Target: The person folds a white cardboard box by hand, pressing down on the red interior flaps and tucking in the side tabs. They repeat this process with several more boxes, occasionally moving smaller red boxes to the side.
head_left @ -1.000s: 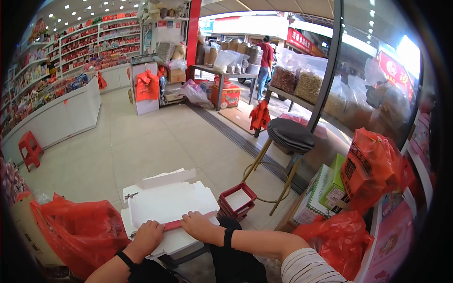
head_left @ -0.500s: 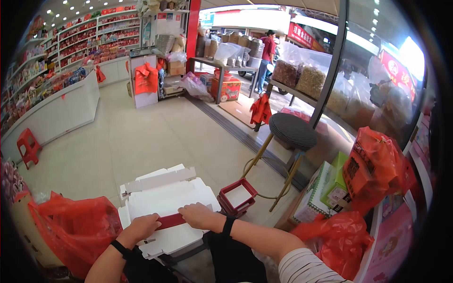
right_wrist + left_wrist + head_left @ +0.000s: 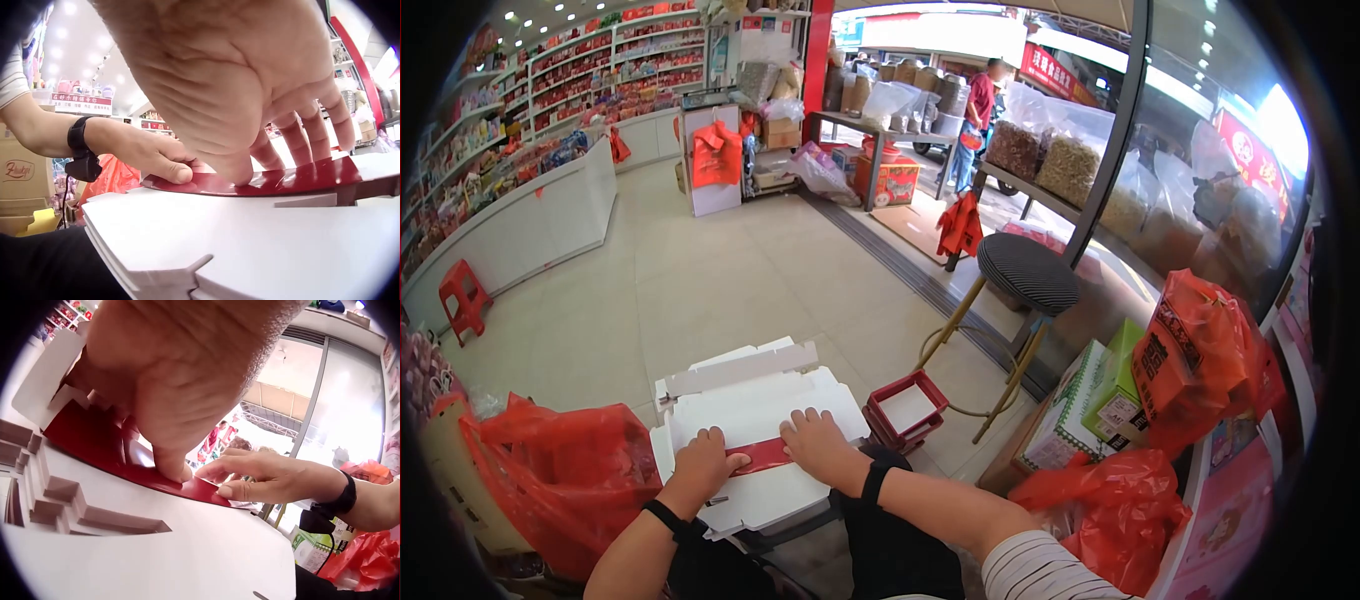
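Observation:
A glossy dark-red strip (image 3: pixel 765 456) lies across a stack of white die-cut cardboard (image 3: pixel 775 498) in front of the person. On its left end rests the thumb of the left hand (image 3: pixel 702 466), with the other fingers bent above the cardboard. The right hand (image 3: pixel 824 447) touches the strip's other end, fingers spread and mostly straight. Under the left palm (image 3: pixel 181 369), in the left wrist view, the red strip (image 3: pixel 125 456) bows slightly above the cardboard. The right wrist view has the right hand's (image 3: pixel 231 81) thumb and fingertips on the strip (image 3: pixel 287 178).
Dark-red trays (image 3: pixel 905 408) stand stacked right of the cardboard, near a round stool (image 3: pixel 1028 273). Red plastic bags (image 3: pixel 565 470) are at the left, others at the right beside a green box (image 3: pixel 1115 385). A red stool (image 3: pixel 465 300) stands by the white counter (image 3: pixel 530 235).
The left hand has shifted up over the strip from its near left edge, its thumb now on top. The right fingers have spread farther over the cardboard. The head view has turned slightly.

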`<action>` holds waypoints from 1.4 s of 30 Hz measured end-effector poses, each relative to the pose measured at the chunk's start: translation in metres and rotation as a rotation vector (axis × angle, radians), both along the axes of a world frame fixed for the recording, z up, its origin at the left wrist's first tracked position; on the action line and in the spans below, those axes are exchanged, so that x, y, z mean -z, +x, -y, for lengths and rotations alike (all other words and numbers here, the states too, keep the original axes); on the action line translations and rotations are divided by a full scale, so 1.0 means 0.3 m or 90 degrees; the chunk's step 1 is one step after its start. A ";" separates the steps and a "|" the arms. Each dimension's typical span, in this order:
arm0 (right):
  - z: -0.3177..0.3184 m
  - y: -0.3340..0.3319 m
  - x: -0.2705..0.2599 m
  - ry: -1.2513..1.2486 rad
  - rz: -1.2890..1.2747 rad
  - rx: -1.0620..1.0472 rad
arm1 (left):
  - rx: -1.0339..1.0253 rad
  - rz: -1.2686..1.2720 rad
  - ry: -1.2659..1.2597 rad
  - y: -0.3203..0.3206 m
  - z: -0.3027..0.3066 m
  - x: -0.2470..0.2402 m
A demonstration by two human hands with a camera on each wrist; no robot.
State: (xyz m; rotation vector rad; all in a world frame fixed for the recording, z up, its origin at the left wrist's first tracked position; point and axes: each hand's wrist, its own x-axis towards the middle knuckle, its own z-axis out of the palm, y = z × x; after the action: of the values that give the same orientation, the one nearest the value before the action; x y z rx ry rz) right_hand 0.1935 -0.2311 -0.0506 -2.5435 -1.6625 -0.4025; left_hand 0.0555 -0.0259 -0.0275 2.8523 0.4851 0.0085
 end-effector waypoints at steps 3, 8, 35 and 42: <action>-0.010 -0.034 0.039 0.083 -0.004 -0.123 | 0.003 0.037 0.041 0.002 -0.014 0.038; 0.007 -0.170 0.127 0.163 -0.094 -0.172 | -0.011 0.100 0.097 -0.024 -0.006 0.054; 0.219 -0.090 0.056 0.107 -0.111 -0.120 | 0.193 0.205 0.082 -0.251 0.101 0.094; 0.270 -0.078 0.041 0.120 -0.086 -0.101 | 0.147 0.202 0.130 -0.180 0.082 0.029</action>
State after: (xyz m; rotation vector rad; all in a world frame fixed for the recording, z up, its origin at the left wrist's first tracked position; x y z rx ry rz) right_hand 0.1702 -0.3120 -0.0628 -2.2360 -1.6754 -0.3483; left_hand 0.0015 -0.0504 -0.0362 3.0045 0.0940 0.4860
